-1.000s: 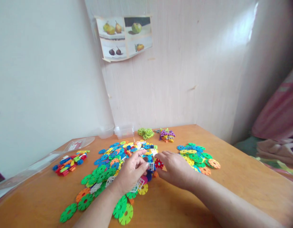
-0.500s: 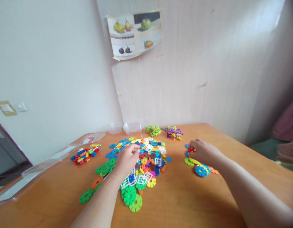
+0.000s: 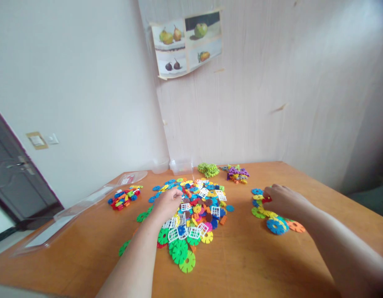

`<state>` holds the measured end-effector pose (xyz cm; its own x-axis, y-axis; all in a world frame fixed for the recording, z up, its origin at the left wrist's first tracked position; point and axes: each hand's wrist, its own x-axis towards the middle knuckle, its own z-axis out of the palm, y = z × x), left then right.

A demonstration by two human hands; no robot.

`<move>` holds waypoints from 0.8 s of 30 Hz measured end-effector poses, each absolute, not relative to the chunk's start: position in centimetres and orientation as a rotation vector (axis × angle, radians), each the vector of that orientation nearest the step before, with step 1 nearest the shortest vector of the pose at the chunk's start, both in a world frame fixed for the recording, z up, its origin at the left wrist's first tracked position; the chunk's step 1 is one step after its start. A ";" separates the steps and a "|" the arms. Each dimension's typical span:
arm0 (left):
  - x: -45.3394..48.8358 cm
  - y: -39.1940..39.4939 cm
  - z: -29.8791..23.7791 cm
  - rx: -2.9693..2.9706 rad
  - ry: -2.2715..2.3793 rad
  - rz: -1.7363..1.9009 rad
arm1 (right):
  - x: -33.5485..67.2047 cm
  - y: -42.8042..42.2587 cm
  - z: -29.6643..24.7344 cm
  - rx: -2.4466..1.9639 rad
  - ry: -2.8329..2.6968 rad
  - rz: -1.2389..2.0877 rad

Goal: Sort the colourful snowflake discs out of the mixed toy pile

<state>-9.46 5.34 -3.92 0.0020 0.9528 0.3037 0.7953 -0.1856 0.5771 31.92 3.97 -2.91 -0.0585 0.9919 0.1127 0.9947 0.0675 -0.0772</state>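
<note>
Wooden tabletop (image 3: 231, 265), and I've just swung the right hand (image 3: 281, 200) off the mixed pile (image 3: 197, 210) to the slotted discs (image 3: 271, 229), red disc (image 3: 267, 200) pinched there: out of the mix, I judge. Left hand (image 3: 166, 205) curls over the pile, holding what I can't tell.

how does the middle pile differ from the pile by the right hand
The middle pile is larger than the right pile. The middle pile includes white grids; none show in the right pile. The left hand is at the middle pile, the right hand at the right pile. Both have notched discs.
</note>
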 end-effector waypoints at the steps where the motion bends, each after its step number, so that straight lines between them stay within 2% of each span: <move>1: -9.4 5.3 -3.9 2.046 1.839 0.938 | 32.0 4.0 -2.9 -2.059 -2.187 -0.033; 12: -8.2 4.5 -3.1 2.257 1.880 0.797 | 32.2 3.7 -2.6 -2.093 -2.110 -0.045; 24: -6.2 4.2 -4.1 2.516 1.667 0.499 | 26.6 2.1 -2.3 -1.808 -2.195 -0.024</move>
